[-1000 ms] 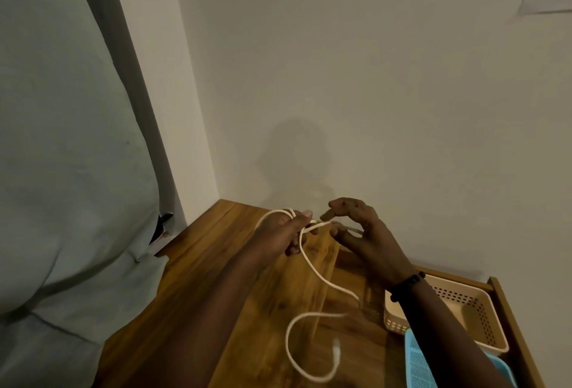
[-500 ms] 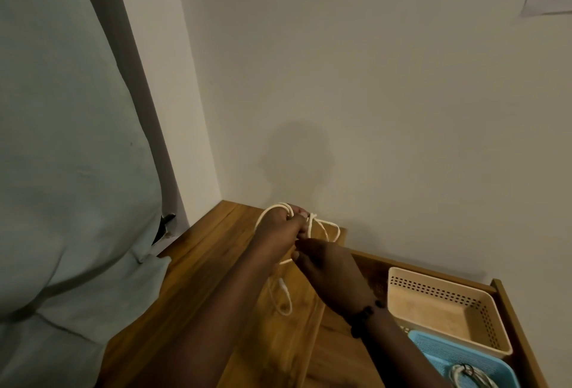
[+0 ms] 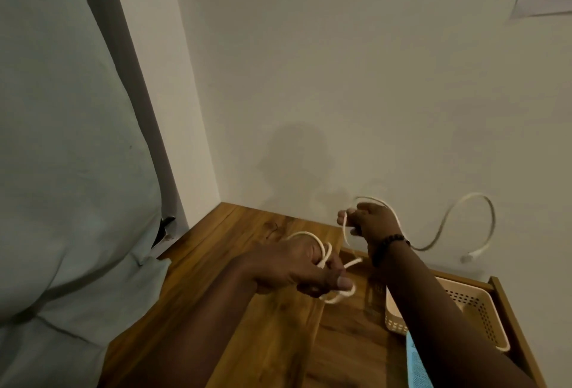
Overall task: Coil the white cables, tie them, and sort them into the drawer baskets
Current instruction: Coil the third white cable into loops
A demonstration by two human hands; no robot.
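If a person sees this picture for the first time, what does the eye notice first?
The white cable whips in an S through the air at right, before the wall. The right hand holds it up, while the left hand, lower over the wooden top, grips its loops. A beige basket sits at lower right.

**Hidden, cropped and blurred parts**

Beside the beige perforated plastic basket (image 3: 483, 304), the right forearm covers that basket's near-left side. Just below it, the light blue plastic basket (image 3: 416, 366) shows only a sliver, cut by the bottom edge and covered by the arm. The thin white cable (image 3: 483, 202) is motion-blurred above the basket; its end plug is too small to identify. How many loops the left hand (image 3: 297, 270) grips cannot be told.
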